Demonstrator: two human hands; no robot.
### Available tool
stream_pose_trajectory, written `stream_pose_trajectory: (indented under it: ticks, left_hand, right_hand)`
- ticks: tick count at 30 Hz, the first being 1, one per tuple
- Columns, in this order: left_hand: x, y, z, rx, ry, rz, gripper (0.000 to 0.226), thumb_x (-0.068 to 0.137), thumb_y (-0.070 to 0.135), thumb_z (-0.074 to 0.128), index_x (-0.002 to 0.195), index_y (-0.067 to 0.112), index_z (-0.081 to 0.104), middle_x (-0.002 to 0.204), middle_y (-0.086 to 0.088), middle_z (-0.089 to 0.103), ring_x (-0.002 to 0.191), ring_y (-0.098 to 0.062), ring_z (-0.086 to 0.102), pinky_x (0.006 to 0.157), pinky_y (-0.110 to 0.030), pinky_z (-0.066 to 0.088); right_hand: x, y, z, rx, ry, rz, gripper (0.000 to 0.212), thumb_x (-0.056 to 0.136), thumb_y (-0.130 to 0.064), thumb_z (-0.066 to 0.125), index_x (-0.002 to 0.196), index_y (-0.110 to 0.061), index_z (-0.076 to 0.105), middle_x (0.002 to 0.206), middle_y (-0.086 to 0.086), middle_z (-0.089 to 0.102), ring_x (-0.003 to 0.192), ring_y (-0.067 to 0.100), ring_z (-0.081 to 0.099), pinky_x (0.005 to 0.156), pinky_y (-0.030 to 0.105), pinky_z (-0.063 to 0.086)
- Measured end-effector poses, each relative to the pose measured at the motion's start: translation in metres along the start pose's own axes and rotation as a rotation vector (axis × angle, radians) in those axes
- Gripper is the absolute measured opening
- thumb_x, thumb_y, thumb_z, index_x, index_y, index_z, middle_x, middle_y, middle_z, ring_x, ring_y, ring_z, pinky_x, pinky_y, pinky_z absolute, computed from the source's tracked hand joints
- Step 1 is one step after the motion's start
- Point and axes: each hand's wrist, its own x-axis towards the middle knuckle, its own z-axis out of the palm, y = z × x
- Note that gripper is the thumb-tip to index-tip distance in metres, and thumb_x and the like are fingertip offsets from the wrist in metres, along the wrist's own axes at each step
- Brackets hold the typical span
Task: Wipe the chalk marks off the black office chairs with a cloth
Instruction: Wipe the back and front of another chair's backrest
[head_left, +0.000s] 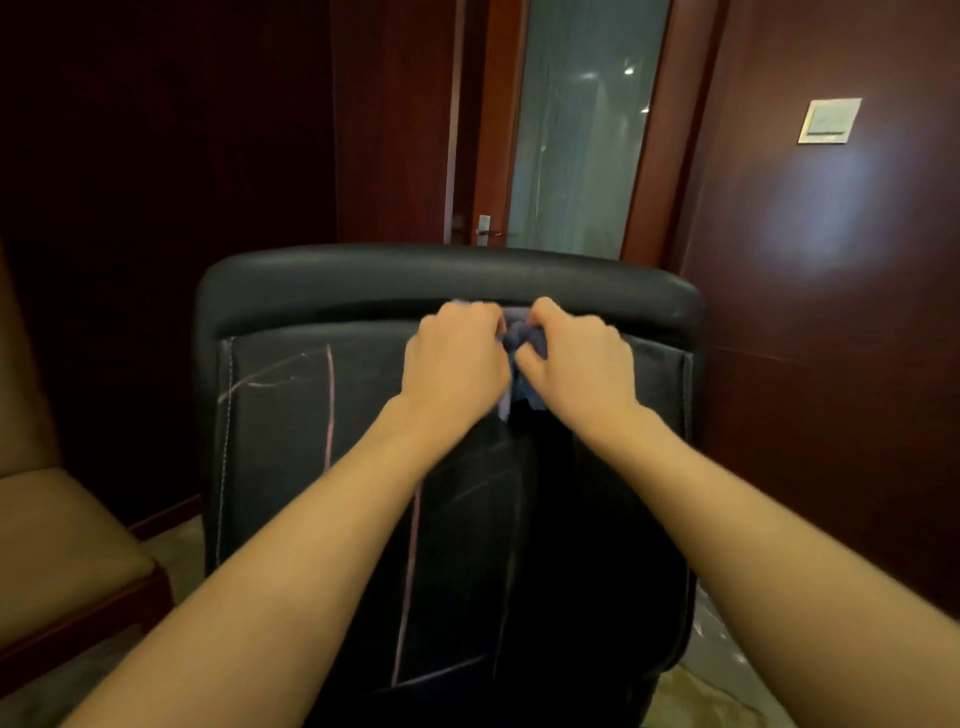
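Looking down from the head camera, both bare forearms reach forward to the back of a black office chair (322, 415), and the two hands meet just under its padded top roll. The left hand (454, 358) and the right hand (576, 364) both have their fingers curled tight into a crumpled blue-grey cloth (519, 340), so each grip is clamped on the fabric, which is bunched between them and pressed against the upper middle of the chair back. A frayed corner of the cloth hangs down below the knuckles.

The chair is covered in smooth, slightly glossy black leather or imitation leather, with a rounded bolster along the top and a flat panel beneath, edged by pale stitching down the left side. Thin pinkish-white chalk marks (329, 405) cross the panel: a long upright line left of the hands, a fainter slanted stroke near the left seam, and further lines running down and across the lower part of the back.

Around it, the room has dark reddish-brown polished wood panelling. A door (571, 156) with a tall frosted glass pane and a metal handle stands behind the chair. A pale square wall switch (829, 120) sits on the right-hand panel. At the left is a tan cushioned seat (57, 540) with a dark wooden frame, and the floor (727, 691) looks like mottled stone.
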Motion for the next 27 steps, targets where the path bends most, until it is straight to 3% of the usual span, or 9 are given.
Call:
stream_pose_trajectory:
  ticks: [2,4,6,8,12,18,21,27]
  left_hand:
    - [-0.020,-0.006,0.011,-0.064,-0.035,-0.011,0.025,0.096,0.026,0.054,0.117,0.023,0.066,0.118,-0.014,0.063,0.112,-0.039,0.058,0.086,-0.042,0.047]
    - [-0.044,-0.007,0.021,-0.043,-0.090,-0.018,0.025,0.097,0.028,0.052,0.119,0.025,0.064,0.118,-0.013,0.063,0.112,-0.039,0.058,0.088,-0.042,0.047]
    - [-0.072,-0.006,0.032,0.068,-0.180,-0.021,0.024,0.098,0.028,0.048,0.119,0.025,0.059,0.120,-0.011,0.062,0.113,-0.037,0.059,0.088,-0.041,0.047]
    - [-0.099,-0.005,0.042,0.139,-0.276,-0.016,0.023,0.099,0.028,0.045,0.119,0.025,0.056,0.122,-0.007,0.062,0.114,-0.033,0.059,0.087,-0.039,0.046]
    - [-0.113,-0.007,0.038,0.129,-0.313,-0.035,0.019,0.098,0.027,0.045,0.114,0.026,0.056,0.119,-0.005,0.065,0.111,-0.032,0.061,0.085,-0.039,0.047]
    - [-0.042,0.014,-0.010,-0.022,0.093,0.013,0.017,0.098,0.025,0.051,0.111,0.023,0.062,0.110,-0.013,0.066,0.103,-0.039,0.061,0.077,-0.042,0.046]
    - [-0.014,0.014,-0.015,-0.004,0.018,-0.025,0.021,0.097,0.023,0.053,0.116,0.021,0.062,0.116,-0.015,0.061,0.108,-0.038,0.057,0.074,-0.038,0.037]
    - [-0.061,0.003,0.027,0.038,-0.139,-0.058,0.023,0.100,0.021,0.049,0.119,0.015,0.059,0.118,-0.016,0.063,0.110,-0.039,0.059,0.085,-0.042,0.046]
  right_hand:
    - [-0.019,0.000,0.011,-0.020,0.003,-0.002,0.026,0.093,-0.035,0.055,0.110,-0.017,0.054,0.102,0.017,0.068,0.095,0.042,0.064,0.068,0.040,0.042]
    - [-0.047,0.002,0.021,-0.028,0.010,-0.012,0.024,0.088,-0.034,0.062,0.102,-0.016,0.055,0.088,0.016,0.070,0.081,0.041,0.067,0.060,0.039,0.042]
    - [-0.082,0.002,0.030,-0.034,-0.073,0.018,0.028,0.076,-0.031,0.075,0.091,-0.017,0.057,0.070,0.011,0.068,0.059,0.038,0.066,0.047,0.035,0.043]
    - [-0.115,0.002,0.036,-0.080,-0.169,0.007,0.035,0.068,-0.031,0.083,0.088,-0.018,0.059,0.064,0.006,0.067,0.051,0.034,0.064,0.040,0.032,0.043]
    - [-0.117,-0.002,0.021,-0.037,-0.314,-0.001,0.026,0.091,-0.042,0.054,0.108,-0.023,0.052,0.100,0.008,0.071,0.095,0.036,0.067,0.072,0.039,0.049]
    - [-0.032,-0.003,-0.027,0.035,-0.023,0.007,0.026,0.089,-0.036,0.057,0.108,-0.019,0.055,0.098,0.018,0.069,0.094,0.043,0.063,0.069,0.042,0.045]
    - [-0.011,-0.003,-0.022,-0.031,-0.073,0.014,0.025,0.093,-0.033,0.053,0.112,-0.017,0.051,0.104,0.017,0.066,0.096,0.041,0.062,0.067,0.039,0.038]
    - [-0.068,-0.006,0.018,-0.039,-0.154,0.140,0.028,0.096,-0.037,0.047,0.118,-0.020,0.046,0.111,0.011,0.065,0.101,0.038,0.063,0.076,0.040,0.047]
